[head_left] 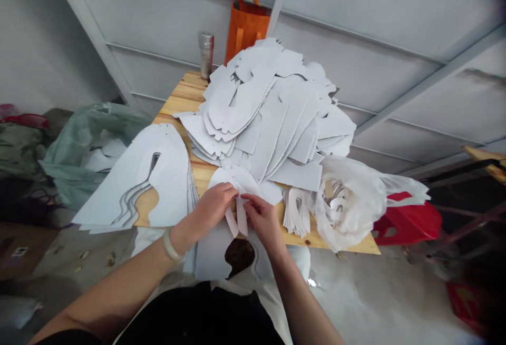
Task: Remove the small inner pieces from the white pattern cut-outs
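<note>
My left hand [219, 201] and my right hand [259, 221] meet at the table's front edge, fingers pinched. Between them is a narrow pale strip piece [242, 221], bent like a horseshoe with its two ends pointing towards me. It lies over a larger white cut-out sheet [213, 253], which has a rounded top and a curved opening and overhangs the edge. My fingers hide the top of the strip. A stack of similar white cut-outs [169, 150] lies to the left, and a small bundle of curved strips [296, 210] to the right.
A large heap of white cut-outs [253, 97] covers the back of the wooden table [185, 89]. Behind stand a clear bottle [206, 55] and an orange bag [247, 23]. A white plastic bag [356, 192] holds strips at right, beside a red stool [415, 224]. A green bag [75, 150] stands left.
</note>
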`<state>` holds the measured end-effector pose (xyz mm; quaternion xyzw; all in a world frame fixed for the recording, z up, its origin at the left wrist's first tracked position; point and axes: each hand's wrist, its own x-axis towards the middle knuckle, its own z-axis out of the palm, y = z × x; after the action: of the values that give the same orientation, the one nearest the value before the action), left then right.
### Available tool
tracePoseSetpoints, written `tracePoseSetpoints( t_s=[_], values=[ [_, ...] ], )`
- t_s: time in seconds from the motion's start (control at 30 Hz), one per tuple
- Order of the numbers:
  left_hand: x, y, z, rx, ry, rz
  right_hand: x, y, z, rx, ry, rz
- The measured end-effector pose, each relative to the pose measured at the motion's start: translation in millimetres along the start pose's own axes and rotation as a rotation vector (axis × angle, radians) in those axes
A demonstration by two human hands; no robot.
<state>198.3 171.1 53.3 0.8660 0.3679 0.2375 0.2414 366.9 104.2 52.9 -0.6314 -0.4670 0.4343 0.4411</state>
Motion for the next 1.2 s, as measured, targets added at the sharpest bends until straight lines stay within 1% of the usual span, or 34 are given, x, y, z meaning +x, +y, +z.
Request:
tracePoseSetpoints(
  t_s=[0.13,0.3,0.4,0.53,0.67,0.9,1.03,1.2],
  values=[
    [1,3,-1.2,0.050,-0.033,-0.008,-4,-7,-3,0.053,-0.019,0.086],
    [2,1,-1.3,0.053,-0.037,-0.016,-10,-15,-5,0.172,-0.050,0.204],
    [4,1,-2.6,0.047,-0.062,-0.010,-11,-17,-5,0.243,-0.052,0.230],
    [5,4,-5.3,0.052,-0.081,-0.006,-14,-18,-6,0.310,-0.019,0.221],
    [5,4,-5.9,0.054,-0.086,-0.016,-26,-18,-9,0.301,-0.022,0.233],
    [7,4,-7.8,0.079,-0.135,-0.027,-50,-12,-11,0.212,-0.032,0.251],
    [7,5,-8.9,0.059,-0.140,-0.028,-58,-6,-10,0.233,-0.041,0.270],
    [7,6,-9.6,0.060,-0.137,-0.033,-64,-1,-9,0.248,-0.064,0.337]
  ],
)
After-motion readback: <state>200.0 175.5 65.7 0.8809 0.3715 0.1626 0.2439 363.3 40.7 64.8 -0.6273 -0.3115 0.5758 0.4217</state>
